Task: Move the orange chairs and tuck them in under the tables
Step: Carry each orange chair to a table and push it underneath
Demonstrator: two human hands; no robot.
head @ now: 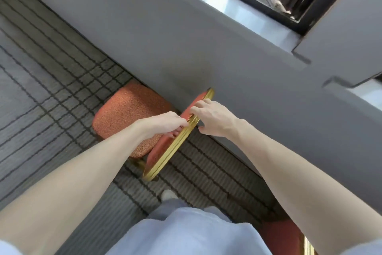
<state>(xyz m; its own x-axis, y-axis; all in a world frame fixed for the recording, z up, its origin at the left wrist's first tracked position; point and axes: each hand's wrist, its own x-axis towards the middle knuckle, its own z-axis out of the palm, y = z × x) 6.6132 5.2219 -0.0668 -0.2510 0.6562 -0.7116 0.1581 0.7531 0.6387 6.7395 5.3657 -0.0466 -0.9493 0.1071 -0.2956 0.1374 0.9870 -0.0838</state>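
Observation:
An orange chair [128,108] with a patterned seat and a gold metal frame stands on the carpet, close against a grey wall. I look down on the top of its backrest [165,151]. My left hand [165,123] is closed around the backrest's top rail near its middle. My right hand [210,118] grips the same rail a little further along, fingers curled over the gold edge, thumb on the wall side. A second orange chair [283,236] shows partly at the bottom right, under my right forearm. No table is in view.
The grey wall [186,37] runs diagonally from top left to right, with a window sill [227,0] and a dark window frame above it. Grey carpet [41,89] with dark grid lines covers the floor to the left. My shoe [168,194] is just behind the chair.

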